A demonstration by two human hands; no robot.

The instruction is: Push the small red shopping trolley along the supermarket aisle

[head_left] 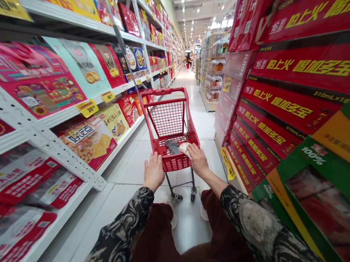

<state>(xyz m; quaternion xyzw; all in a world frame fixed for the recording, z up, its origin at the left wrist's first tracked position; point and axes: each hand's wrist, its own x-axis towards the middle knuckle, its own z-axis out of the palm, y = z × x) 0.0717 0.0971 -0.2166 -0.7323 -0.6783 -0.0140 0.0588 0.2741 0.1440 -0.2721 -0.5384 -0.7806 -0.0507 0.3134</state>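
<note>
A small red wire shopping cart [169,119] stands on thin metal legs with castors right in front of me. My left hand [154,172] lies over the cart's near rim, gripping it. My right hand [198,159] rests on the same rim further right, with a crumpled white item [184,149] pressed under its fingers. I cannot tell what the white item is. A dark grey flat object [172,146] lies in the bottom of the basket, partly hidden by the rim. Patterned black sleeves cover both my forearms.
Long white shelves [70,115] with boxed snacks and yellow price tags line the aisle on the left. Stacked red cartons [303,68] and green boxes [325,192] form a wall on the right. A tiled floor [187,97] runs ahead to a distant person [188,60].
</note>
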